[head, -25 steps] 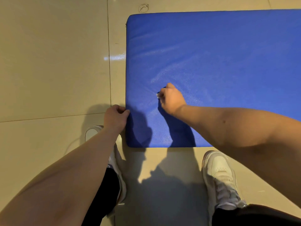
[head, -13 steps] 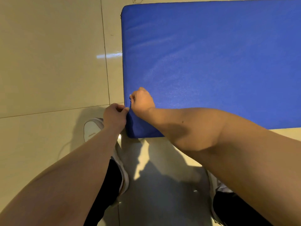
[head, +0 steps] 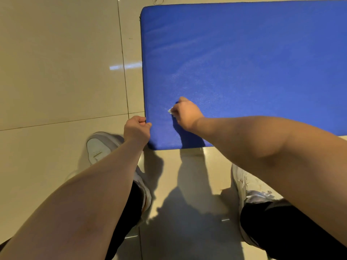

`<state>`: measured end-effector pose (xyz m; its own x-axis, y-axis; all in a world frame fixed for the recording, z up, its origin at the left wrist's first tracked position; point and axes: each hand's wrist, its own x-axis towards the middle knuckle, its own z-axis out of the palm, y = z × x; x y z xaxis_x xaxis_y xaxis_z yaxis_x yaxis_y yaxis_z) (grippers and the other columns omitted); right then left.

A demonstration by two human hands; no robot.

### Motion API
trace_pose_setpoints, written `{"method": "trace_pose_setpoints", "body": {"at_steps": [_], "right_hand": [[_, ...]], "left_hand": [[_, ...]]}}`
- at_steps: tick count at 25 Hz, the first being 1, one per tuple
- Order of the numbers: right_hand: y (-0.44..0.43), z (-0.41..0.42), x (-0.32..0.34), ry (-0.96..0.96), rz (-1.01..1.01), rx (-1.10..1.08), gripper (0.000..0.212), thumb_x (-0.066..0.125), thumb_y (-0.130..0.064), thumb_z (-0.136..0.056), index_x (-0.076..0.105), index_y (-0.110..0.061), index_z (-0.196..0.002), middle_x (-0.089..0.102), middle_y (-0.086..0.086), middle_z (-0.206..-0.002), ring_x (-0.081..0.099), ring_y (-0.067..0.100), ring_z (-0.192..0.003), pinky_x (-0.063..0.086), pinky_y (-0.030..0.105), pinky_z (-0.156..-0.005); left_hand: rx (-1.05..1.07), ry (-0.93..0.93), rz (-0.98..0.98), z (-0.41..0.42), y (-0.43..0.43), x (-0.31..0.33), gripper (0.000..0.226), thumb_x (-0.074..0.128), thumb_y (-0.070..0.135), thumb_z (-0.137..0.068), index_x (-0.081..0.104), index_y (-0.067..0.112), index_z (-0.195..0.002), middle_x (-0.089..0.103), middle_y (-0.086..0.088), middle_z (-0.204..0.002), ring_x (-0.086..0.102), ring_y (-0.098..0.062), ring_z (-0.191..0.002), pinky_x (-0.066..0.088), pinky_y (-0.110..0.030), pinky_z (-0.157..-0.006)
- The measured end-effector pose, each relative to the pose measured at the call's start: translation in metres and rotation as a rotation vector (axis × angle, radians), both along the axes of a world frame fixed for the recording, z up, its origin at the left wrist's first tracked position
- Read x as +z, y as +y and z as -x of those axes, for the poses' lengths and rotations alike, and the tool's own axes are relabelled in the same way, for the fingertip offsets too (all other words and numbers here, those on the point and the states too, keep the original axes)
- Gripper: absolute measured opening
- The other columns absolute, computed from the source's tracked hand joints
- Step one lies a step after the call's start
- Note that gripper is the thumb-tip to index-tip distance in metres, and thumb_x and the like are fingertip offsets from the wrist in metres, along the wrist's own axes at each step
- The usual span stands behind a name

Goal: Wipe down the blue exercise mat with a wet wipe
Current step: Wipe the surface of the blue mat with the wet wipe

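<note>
Presently the wipe (head: 170, 110) is pinched in the curled fingers of the right hand (head: 185, 113) and pressed onto the mat (head: 244, 62), just beside the left hand (head: 137, 128), by which the mat's edge is gripped. Even, overlapping strokes away from that grip are advised. Glossy beige floor tiles (head: 56, 72) are seen beyond the left hand.
</note>
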<state>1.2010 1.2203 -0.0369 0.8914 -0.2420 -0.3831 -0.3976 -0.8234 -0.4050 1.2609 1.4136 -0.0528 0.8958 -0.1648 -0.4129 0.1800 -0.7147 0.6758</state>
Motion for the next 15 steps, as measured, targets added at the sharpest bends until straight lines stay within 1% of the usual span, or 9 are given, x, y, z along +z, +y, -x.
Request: {"method": "trace_pose_setpoints", "body": {"at_steps": [2, 4, 6, 7, 8, 10, 12, 15], "right_hand": [[-0.033, 0.023, -0.002, 0.014, 0.089, -0.163, 0.025, 0.053, -0.022, -0.101, 0.071, -0.007, -0.108, 0.049, 0.014, -0.117, 0.061, 0.038, -0.092, 0.049, 0.036, -0.083], [-0.048, 0.035, -0.003, 0.041, 0.102, -0.306, 0.023, 0.053, -0.017, -0.1, 0.071, -0.005, -0.108, 0.049, 0.015, -0.119, 0.061, 0.04, -0.091, 0.046, 0.033, -0.077], [-0.037, 0.027, -0.002, 0.046, 0.094, -0.385, 0.021, 0.052, -0.01, -0.098, 0.07, -0.003, -0.106, 0.05, 0.015, -0.121, 0.062, 0.039, -0.091, 0.046, 0.033, -0.075], [-0.024, 0.018, -0.001, 0.025, 0.072, -0.4, 0.021, 0.052, -0.008, -0.097, 0.071, -0.004, -0.105, 0.052, 0.015, -0.121, 0.062, 0.038, -0.093, 0.048, 0.034, -0.077], [-0.009, 0.01, -0.001, -0.011, 0.025, -0.394, 0.021, 0.052, -0.009, -0.096, 0.072, -0.005, -0.104, 0.056, 0.015, -0.12, 0.063, 0.037, -0.096, 0.05, 0.036, -0.082], [0.028, -0.006, 0.0, -0.069, -0.071, -0.298, 0.021, 0.054, -0.012, -0.097, 0.072, -0.007, -0.107, 0.06, 0.015, -0.119, 0.063, 0.033, -0.102, 0.051, 0.038, -0.092], [0.062, -0.021, 0.001, -0.068, -0.097, -0.164, 0.022, 0.053, -0.014, -0.1, 0.071, -0.007, -0.113, 0.058, 0.015, -0.121, 0.061, 0.032, -0.103, 0.051, 0.038, -0.094], [0.078, -0.041, -0.001, -0.091, -0.102, -0.022, 0.024, 0.05, -0.014, -0.102, 0.069, -0.009, -0.117, 0.053, 0.014, -0.123, 0.06, 0.032, -0.1, 0.052, 0.039, -0.093]], "left_hand": [[0.009, 0.076, -0.024, 0.003, 0.001, 0.003, 0.017, 0.069, 0.012, -0.091, 0.068, 0.005, -0.106, 0.067, -0.006, -0.094, 0.062, -0.027, -0.089, 0.052, -0.033, -0.084], [0.01, 0.093, -0.026, 0.005, 0.004, 0.003, 0.015, 0.069, 0.012, -0.091, 0.067, 0.004, -0.103, 0.068, -0.01, -0.097, 0.064, -0.03, -0.091, 0.055, -0.038, -0.087], [0.005, 0.089, -0.022, 0.008, 0.007, 0.002, 0.015, 0.069, 0.012, -0.091, 0.066, 0.003, -0.103, 0.068, -0.012, -0.097, 0.063, -0.03, -0.09, 0.055, -0.038, -0.085], [-0.006, 0.07, -0.014, 0.01, 0.008, 0.0, 0.015, 0.069, 0.011, -0.091, 0.066, 0.001, -0.102, 0.066, -0.011, -0.095, 0.063, -0.03, -0.088, 0.054, -0.037, -0.082], [-0.022, 0.042, -0.005, 0.012, 0.009, -0.001, 0.015, 0.07, 0.011, -0.091, 0.067, 0.0, -0.101, 0.065, -0.011, -0.093, 0.062, -0.029, -0.087, 0.053, -0.035, -0.078], [-0.039, -0.007, -0.011, 0.015, 0.013, -0.001, 0.015, 0.071, 0.012, -0.09, 0.069, -0.001, -0.098, 0.064, -0.007, -0.089, 0.06, -0.026, -0.084, 0.045, -0.029, -0.07], [-0.045, -0.019, -0.058, 0.014, 0.016, 0.0, 0.015, 0.072, 0.014, -0.088, 0.072, 0.001, -0.096, 0.064, -0.004, -0.086, 0.058, -0.023, -0.082, 0.04, -0.027, -0.069], [-0.036, 0.074, -0.121, 0.012, 0.018, -0.002, 0.013, 0.07, 0.018, -0.088, 0.073, 0.008, -0.095, 0.069, -0.004, -0.092, 0.062, -0.026, -0.087, 0.046, -0.031, -0.075]]}}
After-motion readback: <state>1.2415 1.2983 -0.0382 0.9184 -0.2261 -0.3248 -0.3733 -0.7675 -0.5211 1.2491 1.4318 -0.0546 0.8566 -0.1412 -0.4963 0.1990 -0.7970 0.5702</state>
